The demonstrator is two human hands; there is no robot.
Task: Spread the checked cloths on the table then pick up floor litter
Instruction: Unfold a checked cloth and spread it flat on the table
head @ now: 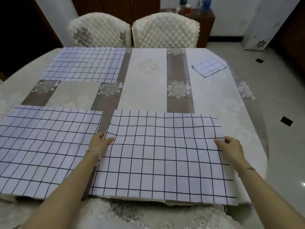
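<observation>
Both your forearms reach forward over the near table (145,90) edge. Your left hand (99,142) pinches the left edge of the near-right checked cloth (161,156), thumb on top; your right hand (231,147) grips its right edge, fingers curled. The cloth lies flat beside another spread cloth (47,146).

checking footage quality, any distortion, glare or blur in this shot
Head view: wide-angle bending curves the table's edges and the grid lines of the near white cloth with dark checks; bottles on the far wooden cabinet are soft; light is flat, with mild sheen on the pale floor tiles.
</observation>
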